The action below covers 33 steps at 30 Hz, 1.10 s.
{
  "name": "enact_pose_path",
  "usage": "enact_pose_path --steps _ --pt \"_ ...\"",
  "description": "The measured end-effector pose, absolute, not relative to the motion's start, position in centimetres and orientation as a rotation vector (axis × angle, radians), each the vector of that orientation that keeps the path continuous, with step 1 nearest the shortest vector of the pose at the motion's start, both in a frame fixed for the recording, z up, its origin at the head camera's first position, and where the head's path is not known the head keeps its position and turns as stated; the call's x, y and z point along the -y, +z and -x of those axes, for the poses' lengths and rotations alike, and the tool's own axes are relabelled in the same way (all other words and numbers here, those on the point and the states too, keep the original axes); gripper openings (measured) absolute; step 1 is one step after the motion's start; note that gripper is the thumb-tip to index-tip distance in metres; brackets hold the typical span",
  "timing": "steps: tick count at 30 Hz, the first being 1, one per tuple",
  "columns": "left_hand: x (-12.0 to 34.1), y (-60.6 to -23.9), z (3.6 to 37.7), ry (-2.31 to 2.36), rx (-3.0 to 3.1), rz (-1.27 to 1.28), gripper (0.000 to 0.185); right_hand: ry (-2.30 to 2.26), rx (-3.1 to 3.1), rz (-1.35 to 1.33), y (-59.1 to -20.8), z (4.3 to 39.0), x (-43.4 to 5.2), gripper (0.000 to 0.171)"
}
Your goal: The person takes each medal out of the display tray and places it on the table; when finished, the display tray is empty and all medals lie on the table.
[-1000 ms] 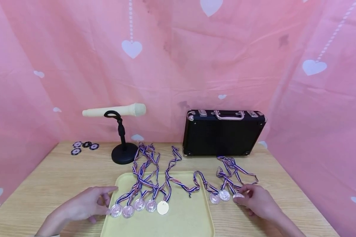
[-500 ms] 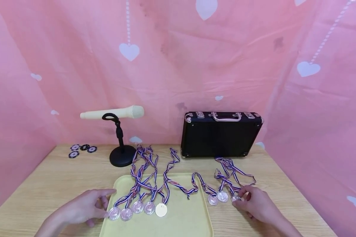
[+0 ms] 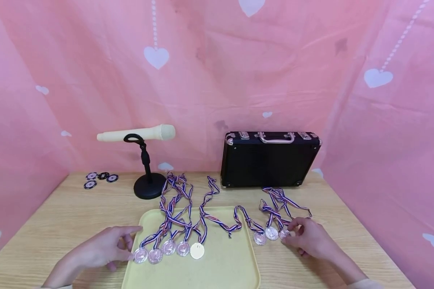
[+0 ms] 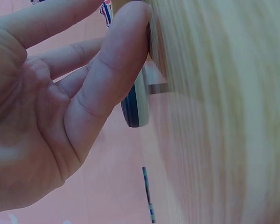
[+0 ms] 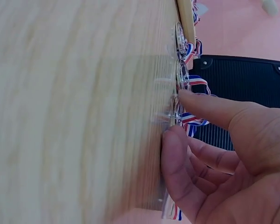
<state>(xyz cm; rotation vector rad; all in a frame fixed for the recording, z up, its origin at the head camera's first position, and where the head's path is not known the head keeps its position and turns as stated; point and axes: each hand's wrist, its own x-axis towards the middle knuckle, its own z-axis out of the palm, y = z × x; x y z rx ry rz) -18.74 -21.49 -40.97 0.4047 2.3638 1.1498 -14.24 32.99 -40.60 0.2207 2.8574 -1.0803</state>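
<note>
At the lower right of the head view, the right hand (image 3: pixel 311 241) pinches the rightmost clear round medal (image 3: pixel 284 233) between thumb and forefinger on the pale wood-grain table (image 3: pixel 58 224); the medal lies flat and largely hidden under the fingertips, its red, white and blue striped ribbon (image 3: pixel 280 202) trailing up the frame towards the black hard case with metal latches (image 3: pixel 270 159). At lower left, the left hand (image 3: pixel 101 251), fingers relaxed, rests against the rim of the pale yellow plastic tray (image 3: pixel 220 269).

Pale yellow tray (image 3: pixel 235 265), black case (image 3: pixel 269 164), heart-patterned pink backdrop (image 3: pixel 217 72)
</note>
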Motion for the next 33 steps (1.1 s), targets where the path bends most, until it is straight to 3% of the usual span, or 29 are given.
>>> enact_pose_path --steps 20,33 --pt "21.4 -40.7 18.4 1.150 -2.390 -0.411 0.076 -0.958 -3.020 -0.164 -39.7 14.3 -32.1 0.032" --pt "21.1 -40.8 18.2 1.168 -2.376 -0.424 0.076 -1.311 -2.828 0.111 -39.3 13.5 -23.1 0.029"
